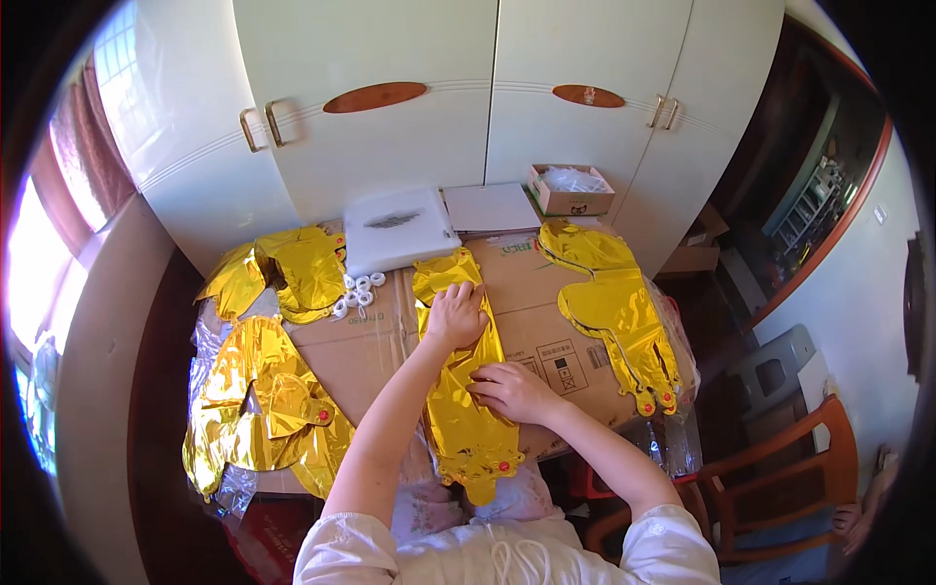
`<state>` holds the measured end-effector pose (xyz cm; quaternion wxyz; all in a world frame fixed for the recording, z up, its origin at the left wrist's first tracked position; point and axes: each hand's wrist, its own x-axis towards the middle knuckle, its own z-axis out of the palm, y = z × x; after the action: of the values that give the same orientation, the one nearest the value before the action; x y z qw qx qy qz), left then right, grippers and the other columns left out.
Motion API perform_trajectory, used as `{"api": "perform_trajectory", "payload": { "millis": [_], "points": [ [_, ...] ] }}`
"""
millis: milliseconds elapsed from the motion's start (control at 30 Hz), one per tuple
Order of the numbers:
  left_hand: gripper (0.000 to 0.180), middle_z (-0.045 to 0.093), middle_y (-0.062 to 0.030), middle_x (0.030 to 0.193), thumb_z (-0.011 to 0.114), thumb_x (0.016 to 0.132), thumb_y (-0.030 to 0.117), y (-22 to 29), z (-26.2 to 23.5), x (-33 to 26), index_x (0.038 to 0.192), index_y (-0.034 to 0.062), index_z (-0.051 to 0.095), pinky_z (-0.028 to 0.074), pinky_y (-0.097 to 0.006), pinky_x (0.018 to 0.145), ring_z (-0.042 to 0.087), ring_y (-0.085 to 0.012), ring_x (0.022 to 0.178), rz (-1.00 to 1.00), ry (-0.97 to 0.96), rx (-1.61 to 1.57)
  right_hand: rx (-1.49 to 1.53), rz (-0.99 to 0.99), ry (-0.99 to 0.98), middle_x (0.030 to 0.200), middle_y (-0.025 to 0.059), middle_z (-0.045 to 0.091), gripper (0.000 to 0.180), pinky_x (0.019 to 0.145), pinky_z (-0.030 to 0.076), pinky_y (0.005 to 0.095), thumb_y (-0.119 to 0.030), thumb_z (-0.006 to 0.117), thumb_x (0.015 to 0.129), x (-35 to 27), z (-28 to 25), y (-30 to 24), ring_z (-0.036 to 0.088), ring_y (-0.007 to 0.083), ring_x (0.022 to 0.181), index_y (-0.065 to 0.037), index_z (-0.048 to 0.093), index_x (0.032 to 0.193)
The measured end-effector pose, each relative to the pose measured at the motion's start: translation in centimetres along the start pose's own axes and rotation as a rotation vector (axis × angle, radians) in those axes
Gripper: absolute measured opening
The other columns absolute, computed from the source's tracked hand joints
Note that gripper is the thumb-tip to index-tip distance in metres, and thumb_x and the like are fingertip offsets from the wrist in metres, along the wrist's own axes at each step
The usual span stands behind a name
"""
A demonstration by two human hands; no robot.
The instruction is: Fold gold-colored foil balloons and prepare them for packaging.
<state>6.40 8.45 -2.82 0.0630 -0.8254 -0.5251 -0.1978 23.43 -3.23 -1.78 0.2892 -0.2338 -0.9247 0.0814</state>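
A flat gold foil balloon (450,390) lies lengthwise across the middle of the cardboard, its tabbed end hanging toward my lap. My left hand (456,317) rests on the upper part of it, palm down with the fingers stretched over the foil. Lower down, my right hand (514,392) lies on the balloon's right side, fingers reaching across the foil and partly bent. Neither hand shows anything gripped. Another flat gold balloon (609,307) lies to the right. On the left are crumpled gold balloons, one at the back (297,273) and one nearer (258,400).
A white flat package (398,229) sits at the back, beside white ribbon rolls (359,292). Behind are a stack of white sheets (490,208) and a small box (572,189) with clear plastic pieces. A wooden chair (780,468) stands right, near another person's hand (853,526).
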Motion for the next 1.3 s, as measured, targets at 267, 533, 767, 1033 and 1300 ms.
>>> {"api": "perform_trajectory", "payload": {
  "millis": [267,533,767,1033,1300],
  "points": [
    [0.047,0.056,-0.008,0.125,0.056,0.082,0.017,-2.5,-6.2,0.5,0.129,0.0161,0.059,0.043,-0.043,0.09,0.052,-0.0259,0.115,0.029,0.009,0.082,-0.038,0.0,0.004,0.109,0.0073,0.065,0.021,0.089,0.05,0.0377,-0.02,0.068,0.083,-0.4,-0.2,0.2,0.063,0.0245,0.102,-0.009,0.069,0.102],
    [0.032,0.061,-0.0017,0.124,0.057,0.084,0.016,-2.5,-15.3,-13.7,0.115,0.0198,0.066,0.044,-0.038,0.092,0.055,-0.0196,0.118,0.559,-0.252,0.051,-0.013,-0.009,0.031,0.109,0.0063,0.065,0.023,0.089,0.051,0.0373,-0.02,0.069,0.083,-0.1,-0.1,-0.1,0.063,0.0237,0.102,-0.01,0.068,0.104],
    [0.029,0.064,-0.0024,0.122,0.067,0.08,0.014,-1.6,-13.3,-16.5,0.109,0.0161,0.068,0.045,-0.039,0.093,0.057,-0.0214,0.12,0.561,-0.246,-0.309,-0.015,0.021,0.004,0.112,0.0057,0.064,0.026,0.091,0.05,0.0376,-0.02,0.071,0.082,-0.5,-0.2,0.0,0.062,0.0234,0.104,-0.011,0.068,0.106],
    [0.014,0.068,-0.0107,0.092,0.064,0.087,0.016,1.4,-11.0,-14.3,0.098,0.0078,0.065,0.049,-0.04,0.086,0.063,-0.0303,0.095,-0.075,-0.386,-0.702,0.094,0.072,0.035,0.111,0.0081,0.064,0.026,0.091,0.049,0.0393,-0.015,0.066,0.085,-0.5,-0.4,0.0,0.062,0.0279,0.105,-0.006,0.061,0.109],
    [0.026,0.065,-0.0044,0.082,0.072,0.079,0.022,1.2,-7.9,-12.7,0.1,0.0103,0.062,0.044,-0.039,0.08,0.06,-0.0249,0.085,0.049,-0.089,-0.46,0.154,0.24,-0.088,0.109,0.0178,0.063,0.039,0.094,0.046,0.0433,0.0,0.055,0.082,-1.0,-0.3,0.2,0.06,0.0344,0.107,-0.003,0.049,0.12]
  ]
}}
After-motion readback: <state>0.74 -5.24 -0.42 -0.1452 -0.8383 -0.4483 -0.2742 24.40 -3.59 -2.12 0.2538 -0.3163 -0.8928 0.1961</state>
